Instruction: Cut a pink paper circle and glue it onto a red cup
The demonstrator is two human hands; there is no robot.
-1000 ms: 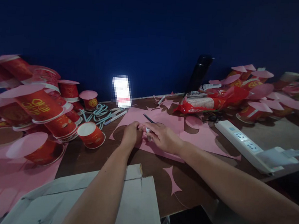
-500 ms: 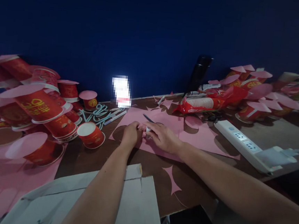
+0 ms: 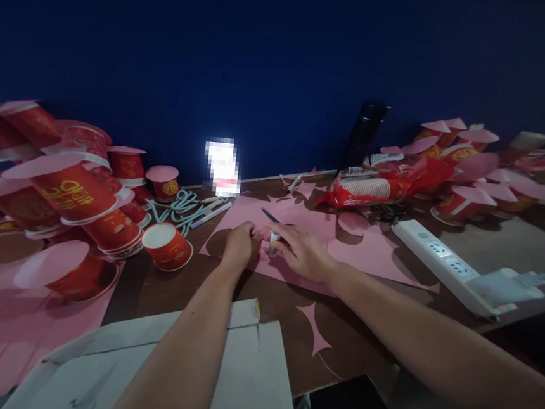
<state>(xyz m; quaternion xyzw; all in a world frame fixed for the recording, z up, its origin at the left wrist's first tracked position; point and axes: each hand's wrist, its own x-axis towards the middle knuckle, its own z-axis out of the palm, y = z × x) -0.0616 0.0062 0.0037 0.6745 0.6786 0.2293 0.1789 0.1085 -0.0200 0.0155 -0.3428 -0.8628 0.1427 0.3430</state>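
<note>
My left hand (image 3: 241, 247) is closed, its fingertips pinching a small piece of pink paper at the middle of the table. Close beside it, my right hand (image 3: 307, 252) grips a small white tube (image 3: 273, 243), which looks like a glue stick. Both hands are over pink paper sheets (image 3: 363, 254). A dark pointed blade (image 3: 270, 214), like that of scissors, shows just behind my right hand; the rest of it is hidden. Left of my left hand, a red paper cup (image 3: 166, 246) lies tilted with its white end facing up.
Red cups with pink paper discs (image 3: 80, 191) are piled at left, more (image 3: 468, 195) at right. A white power strip (image 3: 444, 261) lies right, behind it a red bag of cups (image 3: 364, 190). There are cords (image 3: 181, 209), a black bottle (image 3: 365, 133) and a white box (image 3: 258, 369).
The white tube has shifted slightly right, with my right fingers, away from my left fingertips, and more of it shows. My left hand has stayed almost still.
</note>
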